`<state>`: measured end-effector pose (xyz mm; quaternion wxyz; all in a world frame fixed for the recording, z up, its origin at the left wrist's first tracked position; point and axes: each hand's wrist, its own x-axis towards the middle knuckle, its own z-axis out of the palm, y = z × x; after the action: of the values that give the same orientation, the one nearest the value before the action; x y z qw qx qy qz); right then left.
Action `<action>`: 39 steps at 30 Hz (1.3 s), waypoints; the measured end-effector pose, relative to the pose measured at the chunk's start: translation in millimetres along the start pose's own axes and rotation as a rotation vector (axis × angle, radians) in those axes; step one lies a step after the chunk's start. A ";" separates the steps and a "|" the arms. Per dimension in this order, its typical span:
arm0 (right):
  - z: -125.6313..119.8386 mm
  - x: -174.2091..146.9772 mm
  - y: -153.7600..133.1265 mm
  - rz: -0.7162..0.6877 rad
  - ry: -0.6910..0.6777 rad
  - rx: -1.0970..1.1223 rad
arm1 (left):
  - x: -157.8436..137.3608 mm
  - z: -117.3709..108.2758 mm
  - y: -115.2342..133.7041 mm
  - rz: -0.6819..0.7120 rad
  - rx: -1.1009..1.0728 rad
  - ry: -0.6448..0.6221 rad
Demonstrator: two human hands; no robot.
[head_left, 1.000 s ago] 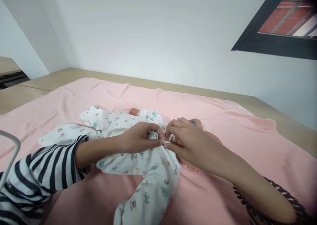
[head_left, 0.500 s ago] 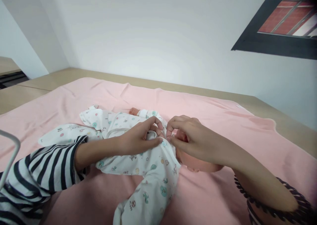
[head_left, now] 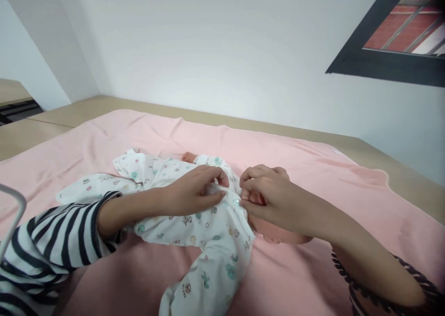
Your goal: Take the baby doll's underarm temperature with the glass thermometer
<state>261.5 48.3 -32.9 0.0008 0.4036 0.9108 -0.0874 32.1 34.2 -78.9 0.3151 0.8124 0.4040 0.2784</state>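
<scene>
A baby doll lies on its back in a white printed romper (head_left: 208, 228), its head (head_left: 278, 230) to the right and partly hidden by my right hand. My left hand (head_left: 198, 190) rests over the romper's chest. Its fingers are curled, and a small gap separates the thumb from the fingertips. At the neckline is my right hand (head_left: 271, 193), with bent fingers above the thumb and the thumb tip close to the cloth. I see no fabric caught in either hand. The doll's small hand (head_left: 189, 157) pokes from the far sleeve.
A pink blanket (head_left: 306, 163) under the doll covers much of the wooden table (head_left: 83, 105). Behind stands a white wall (head_left: 208, 51), with a dark-framed window (head_left: 385, 67) at the upper right. A bent white rod (head_left: 21, 209) enters at the left edge.
My hands have drawn slightly apart at the neckline, the left one leftward and the right one rightward. Their fingertips have opened a little. The doll stays in place.
</scene>
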 end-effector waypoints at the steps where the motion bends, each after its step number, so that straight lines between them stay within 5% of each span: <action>1: 0.1 -0.7 1.4 0.007 0.012 -0.006 | -0.3 -5.5 1.2 0.012 0.048 -0.018; 5: 1.3 -4.9 -2.4 0.002 0.108 0.051 | -4.6 -25.5 6.1 -0.027 0.143 -0.123; 11: 9.4 -2.9 -33.4 -0.044 0.071 0.016 | -17.4 -37.2 15.2 -0.030 0.269 -0.164; 25: 17.7 5.1 -40.4 -0.058 0.122 -0.150 | -19.9 -24.8 20.1 0.014 0.409 -0.185; 39: 29.1 6.0 -39.0 -0.201 0.402 -0.219 | -15.2 -19.1 18.7 -0.006 0.413 -0.166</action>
<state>226.8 22.4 -55.7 -0.1454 0.3175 0.9323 0.0942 19.7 18.1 -55.8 0.1754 0.8785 0.4275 0.1209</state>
